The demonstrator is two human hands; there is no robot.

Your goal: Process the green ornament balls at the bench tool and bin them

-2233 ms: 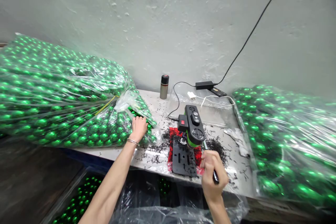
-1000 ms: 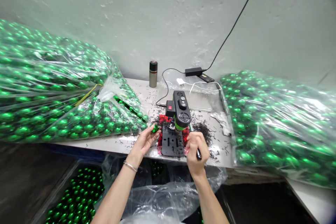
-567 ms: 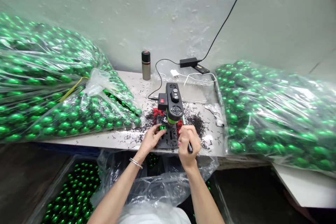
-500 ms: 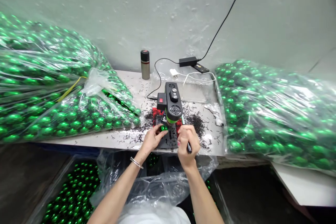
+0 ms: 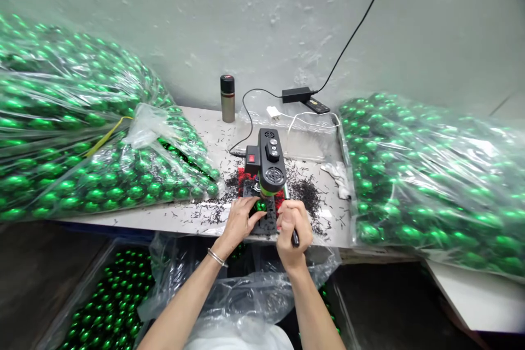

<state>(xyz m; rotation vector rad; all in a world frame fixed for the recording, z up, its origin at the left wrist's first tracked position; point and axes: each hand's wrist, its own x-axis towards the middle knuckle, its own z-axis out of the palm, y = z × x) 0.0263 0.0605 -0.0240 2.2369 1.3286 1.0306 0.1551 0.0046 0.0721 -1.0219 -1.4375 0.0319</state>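
A small black drill press (image 5: 272, 156) stands on the table, its head over a dark slotted base (image 5: 268, 224). Under that head sits a shiny green ball (image 5: 261, 205). The thumb and fingers of my left hand (image 5: 240, 222) close around the ball from the left. My right hand (image 5: 294, 229) is wrapped round the press's lever (image 5: 295, 239), whose black end shows below the fist. Whether the tool tip touches the ball is hidden by the press head.
Large clear bags of green balls lie on the left (image 5: 94, 169) and right (image 5: 422, 186). Black shavings (image 5: 305, 197) litter the table around the press. Behind it are a flask (image 5: 227, 99), a power adapter (image 5: 296, 94) and a white charger (image 5: 273, 113). Below the edge hangs plastic sheeting (image 5: 246, 290).
My left hand and the ball have shifted slightly right, further under the press head. My right hand keeps its grip on the lever at almost the same height.
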